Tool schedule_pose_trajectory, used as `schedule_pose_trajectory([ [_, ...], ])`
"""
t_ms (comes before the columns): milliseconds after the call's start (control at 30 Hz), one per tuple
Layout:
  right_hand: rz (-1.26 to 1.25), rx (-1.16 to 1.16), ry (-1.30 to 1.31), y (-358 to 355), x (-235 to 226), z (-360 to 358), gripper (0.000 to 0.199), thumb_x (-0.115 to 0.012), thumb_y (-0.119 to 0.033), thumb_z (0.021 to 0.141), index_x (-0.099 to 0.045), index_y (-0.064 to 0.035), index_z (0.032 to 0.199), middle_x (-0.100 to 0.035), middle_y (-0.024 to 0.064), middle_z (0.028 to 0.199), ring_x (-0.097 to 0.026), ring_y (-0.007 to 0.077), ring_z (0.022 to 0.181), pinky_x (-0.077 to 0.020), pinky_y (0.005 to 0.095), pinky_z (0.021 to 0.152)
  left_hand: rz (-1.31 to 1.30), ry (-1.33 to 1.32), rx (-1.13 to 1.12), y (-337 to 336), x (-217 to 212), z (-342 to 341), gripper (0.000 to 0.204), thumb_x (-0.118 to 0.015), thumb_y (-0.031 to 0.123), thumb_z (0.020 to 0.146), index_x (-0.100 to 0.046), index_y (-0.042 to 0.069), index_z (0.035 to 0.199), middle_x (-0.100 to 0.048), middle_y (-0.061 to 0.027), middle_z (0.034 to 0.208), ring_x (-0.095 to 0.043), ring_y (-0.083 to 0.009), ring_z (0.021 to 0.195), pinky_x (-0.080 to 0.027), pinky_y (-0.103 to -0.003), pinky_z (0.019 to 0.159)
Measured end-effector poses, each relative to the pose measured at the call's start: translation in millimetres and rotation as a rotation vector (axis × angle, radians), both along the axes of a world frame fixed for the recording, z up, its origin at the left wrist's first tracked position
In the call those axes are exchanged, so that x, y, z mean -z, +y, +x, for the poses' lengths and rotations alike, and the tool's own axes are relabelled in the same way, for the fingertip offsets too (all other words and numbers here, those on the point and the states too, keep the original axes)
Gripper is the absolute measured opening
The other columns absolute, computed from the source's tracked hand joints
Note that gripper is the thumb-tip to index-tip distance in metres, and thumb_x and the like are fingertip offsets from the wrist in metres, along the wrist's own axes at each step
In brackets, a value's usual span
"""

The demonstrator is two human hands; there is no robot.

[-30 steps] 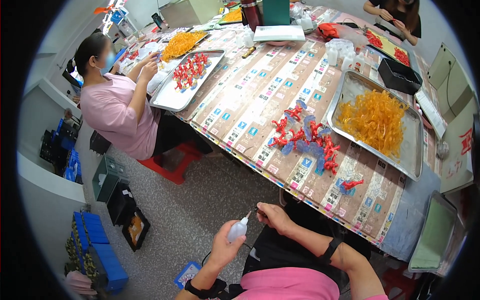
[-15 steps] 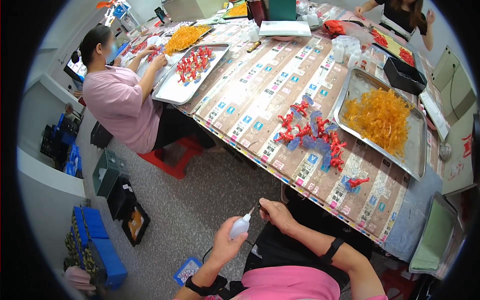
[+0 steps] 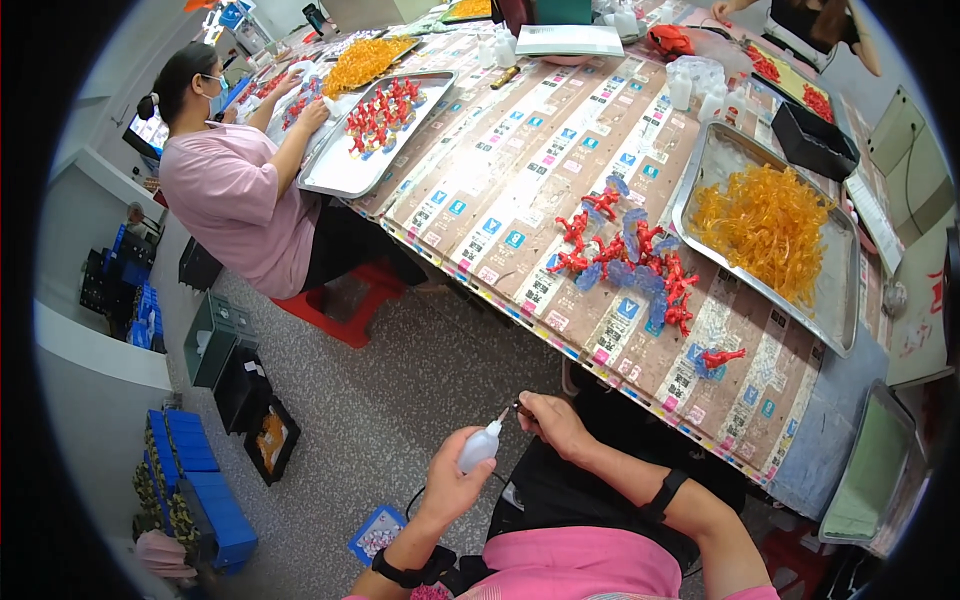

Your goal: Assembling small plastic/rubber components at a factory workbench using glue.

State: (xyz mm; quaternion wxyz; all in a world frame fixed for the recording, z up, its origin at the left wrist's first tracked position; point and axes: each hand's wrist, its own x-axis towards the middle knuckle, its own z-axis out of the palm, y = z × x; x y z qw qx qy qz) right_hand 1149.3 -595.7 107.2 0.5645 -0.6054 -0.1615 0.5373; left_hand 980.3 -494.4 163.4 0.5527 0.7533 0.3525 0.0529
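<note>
In the last second little changes for you: your left hand (image 3: 452, 482) stays curled around the white bottle (image 3: 480, 449), its nozzle toward one o'clock. Your right hand (image 3: 557, 425) keeps pinching a small dark piece (image 3: 523, 409), at three o'clock from the tip. So the work seems at the same point; whether they touch, I cannot tell. Red-and-blue figures (image 3: 631, 263) lie at one o'clock from your hands.

Blue bins (image 3: 217, 515) stand left of a red stool (image 3: 345, 330).

Printed surface (image 3: 520, 180), marked panel (image 3: 908, 350).
Blue lettered squares (image 3: 516, 239) and black print (image 3: 536, 290) run toward the near edge; red characters (image 3: 936, 279) mark the panel past the right edge.
</note>
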Motion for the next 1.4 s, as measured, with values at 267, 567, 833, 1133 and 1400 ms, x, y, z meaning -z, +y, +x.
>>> schedule_pose_trajectory([
  [267,0.007,-0.004,0.006,1.4,3.2,-0.3,0.053,-0.038,-0.046,0.094,-0.053,-0.0043,0.066,-0.051,0.0034,0.064,-0.047,0.0140,0.064,-0.0393,0.0304,0.064,-0.001,-0.007,0.004,0.0,2.5,-0.2,0.039,-0.066,0.007,0.078,-0.055,0.002,0.116,-0.060,-0.0121,0.103,-0.060,-0.0215,0.095,-0.047,-0.034,0.081],
  [567,0.051,0.065,-0.017,4.2,3.7,-1.9,0.055,-0.037,-0.050,0.092,-0.056,-0.0062,0.067,-0.042,-0.0009,0.055,-0.037,0.0096,0.050,-0.0295,0.0267,0.048,-0.029,0.030,-0.002,-1.3,-1.5,1.6,0.039,-0.065,0.002,0.080,-0.054,0.003,0.117,-0.058,-0.0072,0.103,-0.057,-0.0159,0.094,-0.047,-0.030,0.080],
  [833,0.037,0.040,-0.032,4.4,3.7,-2.4,0.056,-0.035,-0.049,0.093,-0.054,-0.0047,0.065,-0.045,0.0017,0.057,-0.042,0.0126,0.055,-0.0341,0.0292,0.054,-0.037,0.032,-0.002,-1.4,0.5,0.0,0.039,-0.064,0.000,0.081,-0.053,0.003,0.119,-0.057,-0.0047,0.103,-0.056,-0.0130,0.093,-0.047,-0.027,0.079],
  [1133,0.018,0.024,-0.014,5.2,0.0,-2.6,0.056,-0.034,-0.047,0.094,-0.052,-0.0033,0.064,-0.047,0.0039,0.060,-0.045,0.0151,0.060,-0.0376,0.0309,0.061,-0.045,0.020,-0.039,-0.7,2.1,-2.2,0.038,-0.065,0.002,0.078,-0.055,0.002,0.115,-0.059,-0.0085,0.101,-0.058,-0.0168,0.092,-0.047,-0.030,0.080],
  [1400,-0.008,0.029,-0.005,7.5,2.9,-1.7,0.055,-0.035,-0.046,0.094,-0.052,-0.0033,0.064,-0.047,0.0035,0.059,-0.045,0.0155,0.059,-0.0373,0.0311,0.060,-0.058,0.011,-0.025,-0.6,-1.4,-0.9,0.038,-0.065,0.002,0.079,-0.054,0.000,0.116,-0.058,-0.0087,0.102,-0.057,-0.0162,0.094,-0.045,-0.030,0.081],
])
